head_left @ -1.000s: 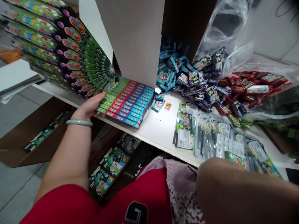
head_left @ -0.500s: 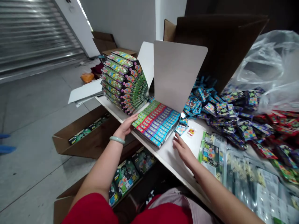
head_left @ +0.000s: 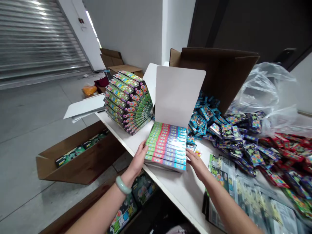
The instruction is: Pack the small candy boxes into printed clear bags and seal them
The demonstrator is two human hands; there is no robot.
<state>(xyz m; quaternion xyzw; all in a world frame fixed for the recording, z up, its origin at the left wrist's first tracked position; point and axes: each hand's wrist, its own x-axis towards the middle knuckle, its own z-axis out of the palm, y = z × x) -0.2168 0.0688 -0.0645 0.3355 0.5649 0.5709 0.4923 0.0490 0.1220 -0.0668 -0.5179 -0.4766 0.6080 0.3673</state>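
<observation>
The open display box (head_left: 168, 148) of bright packs sits at the worktop (head_left: 180, 191) edge, turned squarer to the person than half a second ago (lid (head_left: 179, 96) upright); the right hand (head_left: 197, 164) has joined the left hand (head_left: 139, 159), both flat-fingered against its sides, bracing it.

Left hand (head_left: 139, 158) mid-frame, fingers extended, palm facing right. Right hand (head_left: 196, 164) to its right, fingers stretched forward, palm facing left. Hands apart, level. Left forearm (head_left: 104, 208) and right forearm (head_left: 226, 208) bare, reaching near to far, converging.
</observation>
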